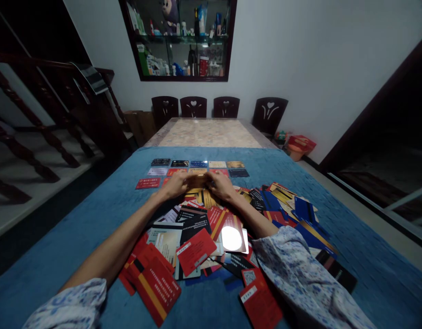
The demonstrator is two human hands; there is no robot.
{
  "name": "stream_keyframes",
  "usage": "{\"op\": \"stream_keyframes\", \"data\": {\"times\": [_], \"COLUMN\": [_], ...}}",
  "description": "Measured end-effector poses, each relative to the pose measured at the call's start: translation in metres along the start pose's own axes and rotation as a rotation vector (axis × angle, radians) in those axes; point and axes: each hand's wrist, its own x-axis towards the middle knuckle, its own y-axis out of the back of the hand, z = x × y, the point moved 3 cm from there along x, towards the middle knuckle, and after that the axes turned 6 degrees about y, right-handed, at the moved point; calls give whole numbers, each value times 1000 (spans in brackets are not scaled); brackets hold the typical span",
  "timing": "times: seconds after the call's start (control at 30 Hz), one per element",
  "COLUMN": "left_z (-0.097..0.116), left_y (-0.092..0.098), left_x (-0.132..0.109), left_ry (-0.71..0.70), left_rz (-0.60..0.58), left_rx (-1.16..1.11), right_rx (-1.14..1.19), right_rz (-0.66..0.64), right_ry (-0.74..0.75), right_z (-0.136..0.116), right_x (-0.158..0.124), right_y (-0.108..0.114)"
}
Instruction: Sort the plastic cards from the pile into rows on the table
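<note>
Both my hands reach over a heap of loose plastic cards on a blue cloth [104, 219]. My left hand [177, 183] and my right hand [220, 184] face each other, fingers bent around the two ends of a gold-brown stack of cards [196, 181]. The stack's edges look blurred, and my fingers hide part of it. Beyond the hands, several cards lie in rows, among them a red card [148, 183] at the left and a dark card [238, 173] at the right. Nearer me, a red card [196, 251] tops the heap between my forearms.
Blue cards [304, 209] and others spread to the right of my right forearm. A red card with a gold stripe [158, 290] lies near the front. Past the cloth is the table's patterned top [204, 131], with several dark chairs [193, 107] behind.
</note>
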Motion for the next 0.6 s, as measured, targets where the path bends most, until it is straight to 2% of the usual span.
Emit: {"op": "stream_keyframes", "data": {"times": [0.27, 0.6], "left_z": [2, 1], "left_y": [-4, -10], "left_x": [-1, -3], "left_ry": [12, 58], "left_rz": [58, 104], "left_rx": [-32, 30], "right_rx": [-37, -16], "right_rz": [18, -3], "right_ry": [8, 31], "right_z": [-3, -5], "right_x": [-1, -1], "right_y": [1, 6]}}
